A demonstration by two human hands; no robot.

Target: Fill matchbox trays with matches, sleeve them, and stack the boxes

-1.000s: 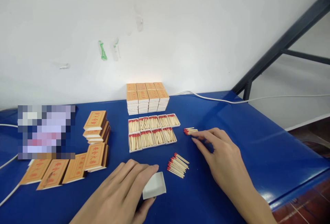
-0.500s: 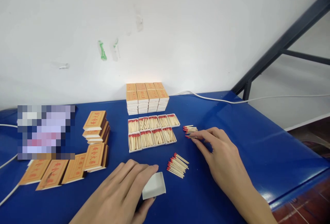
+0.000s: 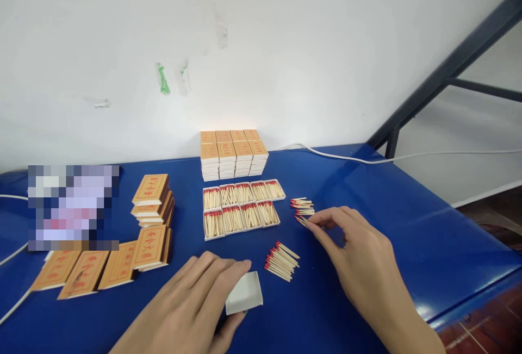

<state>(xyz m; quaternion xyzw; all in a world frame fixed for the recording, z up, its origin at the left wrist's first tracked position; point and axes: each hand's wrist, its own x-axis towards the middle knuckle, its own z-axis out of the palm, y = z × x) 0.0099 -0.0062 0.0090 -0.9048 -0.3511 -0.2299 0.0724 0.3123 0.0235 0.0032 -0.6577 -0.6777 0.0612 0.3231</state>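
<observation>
My left hand (image 3: 196,299) lies on the blue table (image 3: 387,218), its fingers and thumb closed round one end of an empty white matchbox tray (image 3: 244,292). My right hand (image 3: 359,250) reaches forward, and its fingertips pinch a match at the near edge of a small pile of red-tipped matches (image 3: 302,206). A second bundle of matches (image 3: 281,261) lies between the two hands. Beyond it sit two rows of open trays filled with matches (image 3: 241,208).
A block of stacked closed matchboxes (image 3: 232,153) stands against the white wall. Orange matchbox sleeves (image 3: 150,202) are piled and spread flat at the left (image 3: 85,272). A white cable (image 3: 367,158) runs along the back right. A dark metal frame (image 3: 444,71) rises at the right.
My right hand has drawn slightly back toward me, and its fingertips have closed on a match at the small pile. My left hand and the tray have not moved.
</observation>
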